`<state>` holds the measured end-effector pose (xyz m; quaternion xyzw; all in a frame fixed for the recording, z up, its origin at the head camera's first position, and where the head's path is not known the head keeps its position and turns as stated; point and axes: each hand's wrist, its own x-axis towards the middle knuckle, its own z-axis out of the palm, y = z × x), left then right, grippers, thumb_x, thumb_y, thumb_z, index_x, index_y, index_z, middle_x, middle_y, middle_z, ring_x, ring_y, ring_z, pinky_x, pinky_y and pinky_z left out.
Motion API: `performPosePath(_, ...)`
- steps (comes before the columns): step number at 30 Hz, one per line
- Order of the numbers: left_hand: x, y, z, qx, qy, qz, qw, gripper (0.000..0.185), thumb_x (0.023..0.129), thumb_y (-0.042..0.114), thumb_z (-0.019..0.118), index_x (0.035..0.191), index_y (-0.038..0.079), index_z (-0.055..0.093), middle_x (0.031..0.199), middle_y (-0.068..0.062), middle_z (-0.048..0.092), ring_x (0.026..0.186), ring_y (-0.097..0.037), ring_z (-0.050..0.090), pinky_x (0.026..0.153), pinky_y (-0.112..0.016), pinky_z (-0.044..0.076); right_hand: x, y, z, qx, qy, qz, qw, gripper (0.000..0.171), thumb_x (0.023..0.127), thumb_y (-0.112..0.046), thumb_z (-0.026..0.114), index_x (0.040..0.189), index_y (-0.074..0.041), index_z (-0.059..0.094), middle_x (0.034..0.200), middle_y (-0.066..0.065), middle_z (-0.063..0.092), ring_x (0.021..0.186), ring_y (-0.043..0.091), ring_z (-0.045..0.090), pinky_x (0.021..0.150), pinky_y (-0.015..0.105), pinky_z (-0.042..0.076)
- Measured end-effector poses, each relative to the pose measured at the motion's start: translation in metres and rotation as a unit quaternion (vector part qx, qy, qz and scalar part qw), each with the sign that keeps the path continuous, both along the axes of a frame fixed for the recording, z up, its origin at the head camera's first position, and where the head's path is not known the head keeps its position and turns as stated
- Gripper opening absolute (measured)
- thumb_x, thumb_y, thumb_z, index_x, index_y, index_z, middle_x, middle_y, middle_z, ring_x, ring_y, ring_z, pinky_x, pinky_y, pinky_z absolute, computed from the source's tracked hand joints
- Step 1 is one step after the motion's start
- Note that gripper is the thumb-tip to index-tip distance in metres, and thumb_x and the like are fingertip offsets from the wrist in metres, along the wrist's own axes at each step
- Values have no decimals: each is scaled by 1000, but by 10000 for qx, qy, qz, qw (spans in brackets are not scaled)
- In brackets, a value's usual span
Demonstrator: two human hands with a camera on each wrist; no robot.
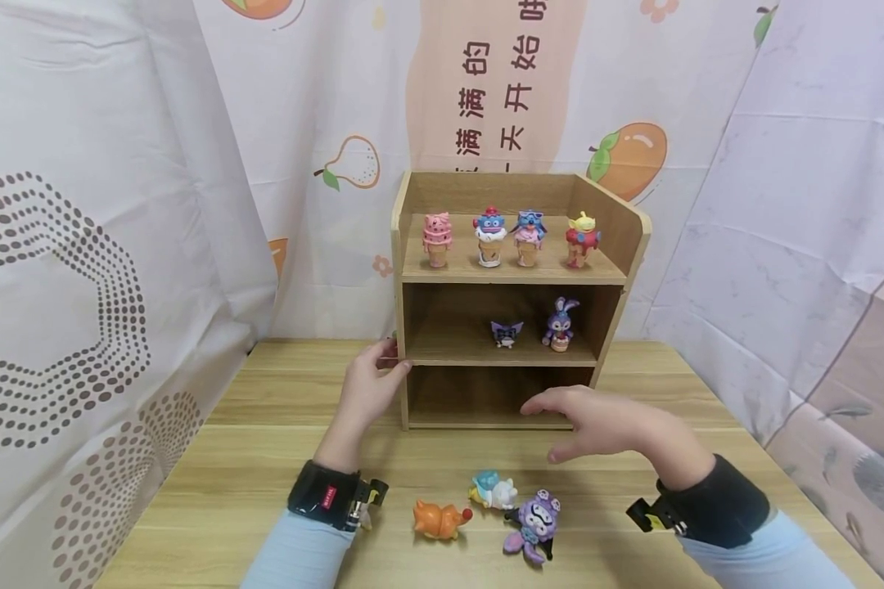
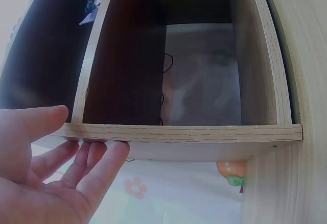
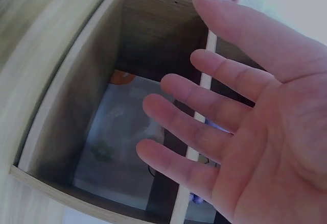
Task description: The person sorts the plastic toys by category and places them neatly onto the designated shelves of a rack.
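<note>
A small wooden shelf [image 1: 499, 280] with three levels stands on the table. My left hand [image 1: 368, 384] grips the edge of its left side panel. In the left wrist view, the thumb of this left hand [image 2: 46, 168] lies toward the inside, the fingers against the outer face. My right hand [image 1: 597, 419] hovers before the bottom level, holding nothing. Its fingers are spread in the right wrist view. Below it on the table lie a purple figurine [image 1: 538, 523], a white-and-blue figurine [image 1: 493, 491] and an orange figurine [image 1: 439, 520].
Several ice-cream-cone figurines [image 1: 489, 239] line the top level. On the middle level stand a small dark-purple figurine [image 1: 506, 334] and a purple rabbit figurine [image 1: 559, 325]. A patterned curtain [image 1: 324, 98] hangs behind the wood-grain table [image 1: 265, 458].
</note>
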<state>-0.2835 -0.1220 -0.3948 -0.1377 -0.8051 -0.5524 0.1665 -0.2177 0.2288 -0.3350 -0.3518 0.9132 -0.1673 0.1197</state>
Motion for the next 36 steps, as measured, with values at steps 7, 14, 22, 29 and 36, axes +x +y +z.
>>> performPosePath(7,0,0,-1,-21,-3,29,10000,44,93,11,72,134,-2,62,120,-18,67,108,-32,66,95,-44,56,4,-8,-12,257,-61,145,9995,61,83,-25,81,137,-4,61,133,8,62,122,30,58,99,48,51)
performPosePath(14,0,0,-2,19,-26,-17,10000,44,94,11,72,135,-3,62,121,-18,66,109,-32,66,95,-44,56,7,-14,-24,633,-354,195,9972,59,80,-24,82,134,-9,64,134,3,61,123,26,56,101,44,50)
performPosePath(22,0,0,-1,14,-59,-27,10000,46,94,12,72,136,-3,60,123,-19,65,110,-32,65,95,-43,56,11,-19,-36,942,-718,90,9929,62,72,-22,86,130,-11,66,131,-4,63,125,19,55,106,39,47)
performPosePath(29,-1,0,0,42,-52,-22,10000,46,94,11,72,136,-4,60,122,-20,65,110,-32,66,96,-43,56,14,-23,-46,1001,-1067,22,9892,64,70,-24,89,128,-12,68,128,-5,64,122,18,58,105,38,48)
performPosePath(36,-1,1,0,27,30,-25,10000,46,93,9,72,135,-5,60,121,-21,65,109,-34,66,95,-44,56,12,-28,-54,1081,-1289,261,9854,52,68,-21,89,118,-16,73,115,-11,67,109,11,61,94,30,51)
